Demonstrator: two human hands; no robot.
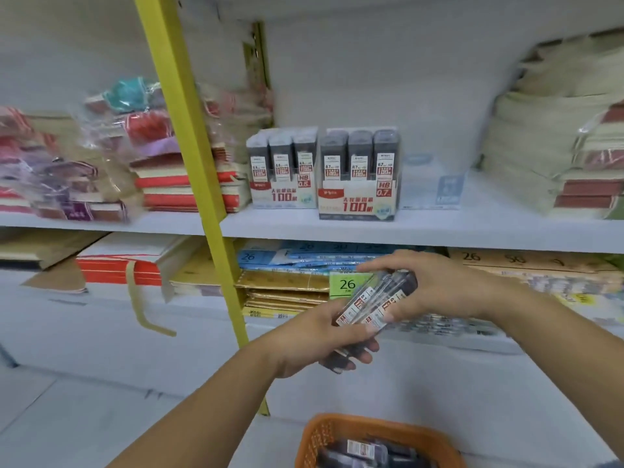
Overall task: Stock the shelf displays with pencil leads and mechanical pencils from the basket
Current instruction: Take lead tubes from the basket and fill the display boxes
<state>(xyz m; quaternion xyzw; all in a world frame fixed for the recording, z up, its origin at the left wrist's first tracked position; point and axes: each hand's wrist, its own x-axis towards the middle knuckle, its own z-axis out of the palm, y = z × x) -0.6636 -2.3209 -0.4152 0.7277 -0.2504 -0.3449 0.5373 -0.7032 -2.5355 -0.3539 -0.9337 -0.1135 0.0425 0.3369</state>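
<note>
Centre right of frame, left hand (324, 336) fingers curled under a bundle of lead cases (374, 304), right hand (435, 285) pinching its upper end, orange basket (312, 437) at bottom edge.

I'm seeing glossy clear plastic lead cases (374, 305), a near orange plastic basket (337, 423), and a far smooth matt shelf board (439, 231).

Seemingly bare forearms (209, 410) and hands (317, 339) (439, 285)

place: stationery shop | signs: white shelf (439, 238) with pencil-lead display boxes (359, 179) near its front edge; wrapped notebook stacks (189, 189); green "26" price tag (347, 285); orange basket (337, 424)
</note>
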